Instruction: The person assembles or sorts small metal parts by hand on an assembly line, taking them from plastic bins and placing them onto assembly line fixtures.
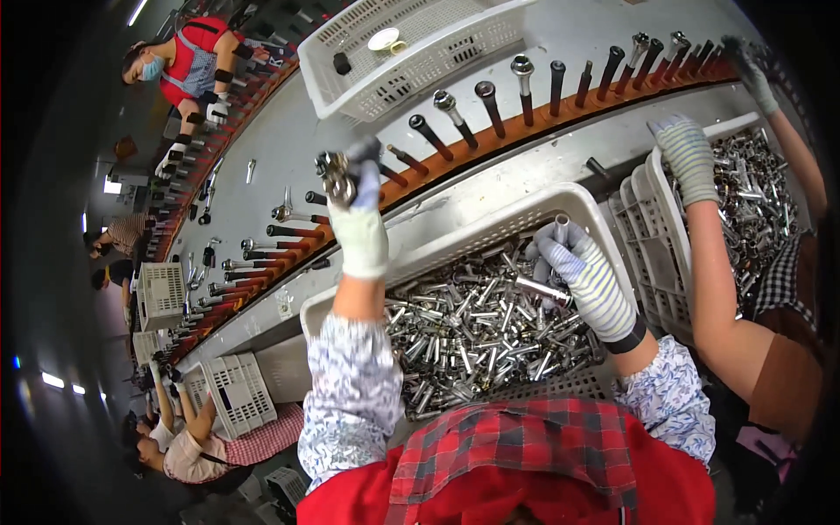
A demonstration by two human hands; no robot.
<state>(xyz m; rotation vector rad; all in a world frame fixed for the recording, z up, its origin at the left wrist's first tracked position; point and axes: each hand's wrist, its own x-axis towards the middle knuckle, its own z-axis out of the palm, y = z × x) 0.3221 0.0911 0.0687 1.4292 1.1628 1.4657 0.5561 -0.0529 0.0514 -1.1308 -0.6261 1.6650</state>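
Note:
My left hand (361, 229), in a pale glove, is raised over the near side of the orange rail (409, 186). Its fingers are closed on a shiny metal part with a rounded head (337, 178); motion smears its outline. Over the white crate (573, 194) my right hand (597, 282), in a striped glove, has its fingers bent around chrome tubes. One tube (561, 229) points up between the fingers, and another tube (542, 289) sticks out beneath them. Many loose chrome tubes (472, 341) fill the crate under both hands.
Several ratchet-like tools with dark handles (490, 108) stand along the curved rail. Beyond it sits a white basket (394, 83) with a few small items. At right, a co-worker's gloved hand (687, 157) rests at another crate of metal parts (752, 201). More people work at left.

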